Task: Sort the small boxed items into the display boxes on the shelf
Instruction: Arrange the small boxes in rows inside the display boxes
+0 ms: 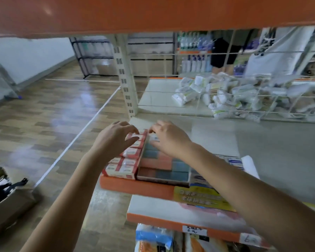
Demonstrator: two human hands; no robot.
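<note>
Both hands, left hand and right hand, pinch small red-and-white cardboard boxes at the back of the orange-edged shelf; they look light, stiff, best gripped by their sides.

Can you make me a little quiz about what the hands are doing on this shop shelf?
1. True or false: the red and white boxes sit in the display box on the left side, next to the display box with grey and orange items.
2. Which hand reaches over the red and white boxes?
A. the left hand
B. the right hand
C. neither
3. Fill in the word: the white packets farther back lie behind a wire ____ .

Key: 1 true. 2 A. 3 grid. The picture is too blurry to tell whether either hand is pinching a box.
</note>
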